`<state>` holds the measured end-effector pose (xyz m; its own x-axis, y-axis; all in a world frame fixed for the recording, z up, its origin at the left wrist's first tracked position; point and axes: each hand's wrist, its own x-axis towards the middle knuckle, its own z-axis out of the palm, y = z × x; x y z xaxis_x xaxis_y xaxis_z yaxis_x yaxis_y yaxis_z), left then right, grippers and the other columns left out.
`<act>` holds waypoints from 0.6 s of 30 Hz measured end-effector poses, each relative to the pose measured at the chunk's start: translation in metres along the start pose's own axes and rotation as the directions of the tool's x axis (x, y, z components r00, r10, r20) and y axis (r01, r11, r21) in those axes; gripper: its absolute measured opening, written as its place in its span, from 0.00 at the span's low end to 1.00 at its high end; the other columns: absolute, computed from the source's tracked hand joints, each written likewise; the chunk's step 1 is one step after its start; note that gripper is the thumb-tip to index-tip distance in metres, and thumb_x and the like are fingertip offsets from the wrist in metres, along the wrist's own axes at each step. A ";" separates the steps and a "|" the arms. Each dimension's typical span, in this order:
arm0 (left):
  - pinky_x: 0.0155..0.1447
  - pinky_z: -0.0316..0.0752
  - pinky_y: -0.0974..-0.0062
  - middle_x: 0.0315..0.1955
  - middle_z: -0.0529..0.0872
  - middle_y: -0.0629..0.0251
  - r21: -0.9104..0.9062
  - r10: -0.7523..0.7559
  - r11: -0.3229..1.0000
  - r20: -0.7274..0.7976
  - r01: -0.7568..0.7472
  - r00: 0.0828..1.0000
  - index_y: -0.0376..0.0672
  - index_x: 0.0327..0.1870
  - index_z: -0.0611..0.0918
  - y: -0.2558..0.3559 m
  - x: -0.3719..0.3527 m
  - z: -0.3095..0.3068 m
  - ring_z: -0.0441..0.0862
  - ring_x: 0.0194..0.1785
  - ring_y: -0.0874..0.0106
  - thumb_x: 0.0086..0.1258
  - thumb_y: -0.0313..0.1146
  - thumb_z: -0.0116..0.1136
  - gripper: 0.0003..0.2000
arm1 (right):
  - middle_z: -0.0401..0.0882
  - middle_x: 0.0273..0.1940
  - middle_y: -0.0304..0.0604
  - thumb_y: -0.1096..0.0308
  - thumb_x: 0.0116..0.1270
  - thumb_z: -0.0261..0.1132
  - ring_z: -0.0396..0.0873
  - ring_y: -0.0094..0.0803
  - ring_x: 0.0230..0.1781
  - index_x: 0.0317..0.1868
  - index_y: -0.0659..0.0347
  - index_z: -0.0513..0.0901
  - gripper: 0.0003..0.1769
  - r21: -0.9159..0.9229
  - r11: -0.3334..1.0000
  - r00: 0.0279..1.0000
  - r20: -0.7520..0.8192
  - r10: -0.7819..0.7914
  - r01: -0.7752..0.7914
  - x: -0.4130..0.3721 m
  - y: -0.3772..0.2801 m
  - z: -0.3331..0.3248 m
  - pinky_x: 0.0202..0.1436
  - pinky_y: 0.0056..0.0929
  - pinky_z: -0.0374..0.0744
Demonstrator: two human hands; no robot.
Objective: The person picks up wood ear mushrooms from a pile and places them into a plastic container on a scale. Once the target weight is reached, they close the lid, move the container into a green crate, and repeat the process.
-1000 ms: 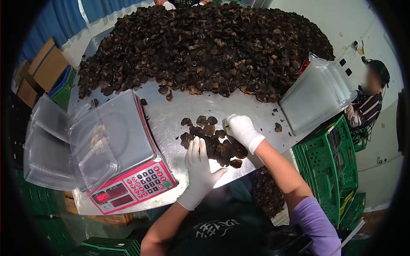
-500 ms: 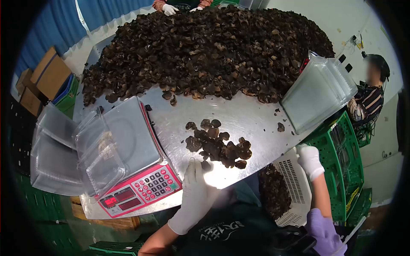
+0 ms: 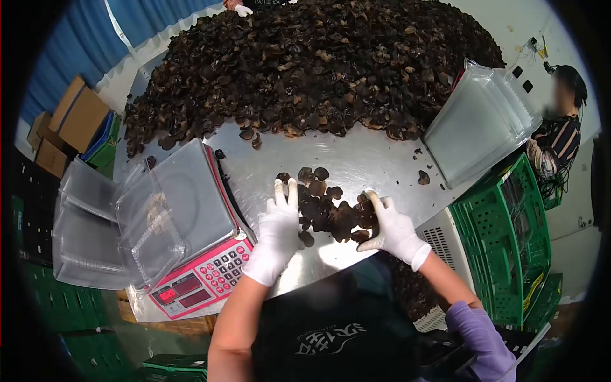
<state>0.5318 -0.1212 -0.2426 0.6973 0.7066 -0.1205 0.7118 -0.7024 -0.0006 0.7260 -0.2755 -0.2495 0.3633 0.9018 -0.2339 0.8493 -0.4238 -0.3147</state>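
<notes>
Both my hands wear white gloves. My left hand (image 3: 278,232) lies at the left side of a small heap of dark brown fungus pieces (image 3: 328,210), its fingers extended and touching the edge pieces. At the heap's right side is my right hand (image 3: 391,226), thumb and fingers spread around the outer pieces. The heap rests on a shiny metal table (image 3: 280,153). Left of my left hand stands a pink and white scale (image 3: 207,277) with its wide plate (image 3: 194,197).
A huge fungus pile (image 3: 305,76) covers the table's back. Clear plastic trays (image 3: 471,134) stand at right, more trays (image 3: 86,235) at left. A white basket (image 3: 449,242) and green crates (image 3: 503,235) are beside the table. A seated person (image 3: 560,134) is right; another person's gloved hand (image 3: 242,10) shows behind.
My right hand has moved from the white basket to the heap's right side. My left hand has shifted up and left, against the heap. The view has tilted slightly.
</notes>
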 end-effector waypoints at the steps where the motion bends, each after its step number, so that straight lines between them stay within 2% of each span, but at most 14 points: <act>1: 0.54 0.81 0.65 0.67 0.65 0.43 -0.089 0.059 0.995 0.042 -0.055 0.997 0.33 0.77 0.51 -0.002 0.008 0.000 0.75 0.59 0.54 0.32 0.42 0.84 0.67 | 0.70 0.52 0.55 0.43 0.30 0.85 0.82 0.56 0.43 0.76 0.51 0.53 0.73 -0.023 1.000 1.000 -0.009 -0.007 0.007 0.003 -0.005 0.000 0.45 0.44 0.83; 2: 0.55 0.81 0.64 0.65 0.66 0.43 -0.178 0.121 0.978 0.080 -0.106 0.989 0.33 0.77 0.51 -0.005 0.013 0.002 0.75 0.59 0.53 0.31 0.42 0.85 0.68 | 0.70 0.52 0.55 0.43 0.30 0.85 0.82 0.56 0.43 0.76 0.51 0.53 0.73 -0.023 1.000 1.000 -0.008 -0.007 0.007 0.006 -0.008 0.003 0.45 0.44 0.83; 3: 0.55 0.81 0.62 0.59 0.69 0.43 -0.270 0.167 0.952 0.068 -0.143 0.984 0.34 0.77 0.49 -0.007 0.017 0.004 0.75 0.57 0.50 0.31 0.43 0.85 0.69 | 0.70 0.52 0.55 0.44 0.30 0.85 0.82 0.56 0.43 0.76 0.51 0.53 0.72 -0.008 1.000 1.000 0.008 -0.021 0.021 0.009 -0.008 0.008 0.45 0.44 0.83; 7: 0.56 0.80 0.60 0.53 0.68 0.45 -0.313 0.158 0.945 0.175 -0.098 0.972 0.36 0.78 0.49 0.001 0.023 0.002 0.74 0.56 0.49 0.34 0.42 0.85 0.68 | 0.68 0.53 0.56 0.50 0.34 0.85 0.82 0.56 0.43 0.75 0.48 0.54 0.67 0.062 0.998 0.999 0.050 -0.002 -0.001 0.016 -0.014 0.014 0.47 0.44 0.83; 10: 0.56 0.79 0.61 0.52 0.68 0.46 -0.381 0.134 0.920 0.096 -0.088 0.986 0.37 0.78 0.50 0.000 0.017 0.000 0.75 0.55 0.49 0.35 0.41 0.85 0.66 | 0.68 0.52 0.56 0.55 0.39 0.83 0.82 0.55 0.43 0.73 0.49 0.57 0.62 0.098 0.994 0.997 0.061 0.037 -0.043 0.017 -0.016 0.012 0.47 0.44 0.83; 11: 0.57 0.79 0.61 0.54 0.68 0.46 -0.392 0.092 0.920 0.176 -0.015 0.980 0.38 0.78 0.51 0.002 0.014 -0.005 0.74 0.58 0.48 0.40 0.38 0.83 0.63 | 0.69 0.52 0.55 0.55 0.39 0.83 0.82 0.55 0.44 0.73 0.49 0.58 0.60 0.140 0.990 0.999 0.034 0.030 -0.035 0.016 -0.015 0.010 0.47 0.43 0.83; 12: 0.57 0.79 0.61 0.54 0.68 0.46 -0.390 0.091 0.921 0.176 -0.015 0.980 0.38 0.78 0.51 0.000 0.011 -0.007 0.74 0.58 0.48 0.40 0.38 0.83 0.63 | 0.69 0.52 0.55 0.56 0.40 0.83 0.82 0.55 0.44 0.73 0.49 0.59 0.59 0.180 0.983 1.000 0.007 0.023 -0.024 0.016 -0.013 0.008 0.47 0.43 0.83; 13: 0.58 0.79 0.61 0.56 0.68 0.45 -0.445 0.069 0.895 0.153 0.006 0.986 0.38 0.78 0.51 -0.005 0.005 -0.005 0.73 0.60 0.48 0.42 0.36 0.81 0.60 | 0.71 0.52 0.53 0.57 0.41 0.82 0.82 0.52 0.45 0.72 0.50 0.62 0.56 0.197 0.980 0.996 -0.093 -0.003 0.022 0.014 -0.009 0.008 0.47 0.42 0.82; 14: 0.59 0.78 0.61 0.59 0.68 0.44 -0.499 0.045 0.866 0.131 0.027 0.990 0.38 0.78 0.51 -0.007 -0.002 -0.004 0.72 0.63 0.47 0.45 0.34 0.79 0.58 | 0.71 0.52 0.53 0.57 0.41 0.82 0.82 0.52 0.45 0.72 0.50 0.62 0.56 0.197 0.980 0.996 -0.091 -0.007 0.025 0.014 -0.005 0.006 0.47 0.42 0.82; 15: 0.64 0.76 0.60 0.66 0.64 0.42 -0.517 0.025 0.855 0.124 0.043 0.992 0.38 0.78 0.51 -0.005 -0.011 -0.014 0.69 0.67 0.45 0.48 0.31 0.76 0.55 | 0.72 0.53 0.52 0.58 0.42 0.82 0.82 0.50 0.45 0.71 0.50 0.63 0.55 0.175 0.984 0.988 -0.152 -0.005 0.032 0.012 -0.003 0.000 0.48 0.41 0.82; 16: 0.64 0.76 0.60 0.66 0.64 0.42 -0.518 0.019 0.854 0.125 0.049 0.992 0.38 0.78 0.51 -0.006 -0.017 -0.010 0.69 0.67 0.45 0.48 0.31 0.76 0.55 | 0.72 0.54 0.51 0.58 0.42 0.82 0.82 0.49 0.46 0.71 0.50 0.64 0.54 0.152 0.988 0.977 -0.211 -0.006 0.039 0.010 -0.004 -0.005 0.48 0.41 0.82; 18: 0.69 0.71 0.60 0.70 0.60 0.40 -0.448 0.024 0.893 -0.021 -0.031 1.000 0.37 0.77 0.51 -0.008 -0.031 0.002 0.67 0.69 0.44 0.48 0.30 0.76 0.55 | 0.72 0.55 0.48 0.59 0.43 0.81 0.82 0.46 0.47 0.70 0.50 0.66 0.52 0.142 0.990 0.977 -0.211 0.011 0.019 0.005 -0.007 -0.010 0.48 0.40 0.82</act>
<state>0.5040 -0.1378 -0.2404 0.7155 0.6915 -0.0996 0.6527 -0.6108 0.4482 0.7258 -0.2678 -0.2396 0.4456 0.8944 -0.0378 0.7930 -0.4139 -0.4471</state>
